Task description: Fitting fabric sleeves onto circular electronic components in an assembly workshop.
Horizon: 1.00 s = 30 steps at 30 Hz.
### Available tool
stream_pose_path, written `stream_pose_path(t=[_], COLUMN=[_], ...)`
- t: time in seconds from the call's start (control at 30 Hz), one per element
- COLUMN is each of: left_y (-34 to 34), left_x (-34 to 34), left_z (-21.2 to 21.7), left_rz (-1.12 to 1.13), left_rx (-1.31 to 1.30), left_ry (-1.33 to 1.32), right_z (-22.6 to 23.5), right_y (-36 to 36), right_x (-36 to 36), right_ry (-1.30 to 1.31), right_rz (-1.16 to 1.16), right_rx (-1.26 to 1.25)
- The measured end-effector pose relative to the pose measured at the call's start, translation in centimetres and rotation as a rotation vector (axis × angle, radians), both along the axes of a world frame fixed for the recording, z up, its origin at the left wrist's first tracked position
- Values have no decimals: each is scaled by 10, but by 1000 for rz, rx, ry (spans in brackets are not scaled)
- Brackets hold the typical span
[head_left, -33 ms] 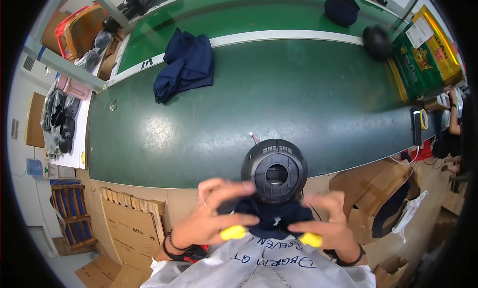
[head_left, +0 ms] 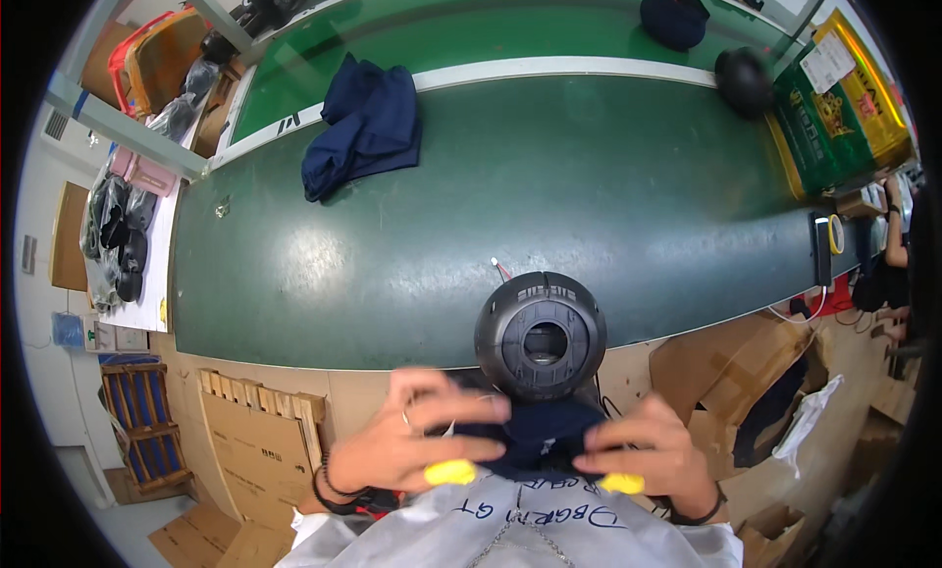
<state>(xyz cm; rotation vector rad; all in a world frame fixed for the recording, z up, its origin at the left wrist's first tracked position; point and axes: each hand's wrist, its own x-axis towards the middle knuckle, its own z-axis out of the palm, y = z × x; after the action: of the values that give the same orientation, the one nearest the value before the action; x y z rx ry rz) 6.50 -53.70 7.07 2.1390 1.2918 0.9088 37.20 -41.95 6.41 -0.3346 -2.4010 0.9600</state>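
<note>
1. Yellow caps covered both thumbs; the left hand [head_left: 412, 440] and the right hand [head_left: 643, 450] each had their fingers spread and curled onto a dark navy cloth [head_left: 535, 433] held between them, close to the chest and just below the table [head_left: 608, 205] edge.
2. Judging from this, the cloth was gripped at both ends but not yet drawn over anything: the round black form [head_left: 541, 335] stood bare just above it, at the table's near edge, so the fitting seemed barely begun.
3. A second navy cloth [head_left: 365, 127] lay crumpled near the far left of the green table, well apart from the hands.
4. A black ball-shaped form [head_left: 743, 80] sat at the far right, and another dark piece [head_left: 674, 14] lay beyond the white strip.
5. A green and yellow box [head_left: 834, 107] with a white label stood at the right edge.
6. A red crate [head_left: 157, 63] sat far left, above dark bagged items [head_left: 118, 234] on a white surface.
7. Brown cardboard [head_left: 260, 440] lay flat below the table on the left.
</note>
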Motion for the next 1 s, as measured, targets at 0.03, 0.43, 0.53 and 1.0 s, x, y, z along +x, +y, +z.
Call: stream_pose_path(t=[0.03,0.43,0.53,1.0], left_y=[-3,21,30,37], left_x=[-6,-7,-13,-19], left_z=[6,-29,-44,-31], left_rz=[-123,-243,-190,0], left_rx=[-25,-479,-393,-286], left_ry=[18,105,5,-53], right_z=[5,-30,-41,-30], right_y=[2,36,40,52], right_x=[5,-11,-11,-10], right_ry=[-24,-686,-417,-217], right_rz=[12,237,102,-45], right_rx=[-21,-527,-534,-441])
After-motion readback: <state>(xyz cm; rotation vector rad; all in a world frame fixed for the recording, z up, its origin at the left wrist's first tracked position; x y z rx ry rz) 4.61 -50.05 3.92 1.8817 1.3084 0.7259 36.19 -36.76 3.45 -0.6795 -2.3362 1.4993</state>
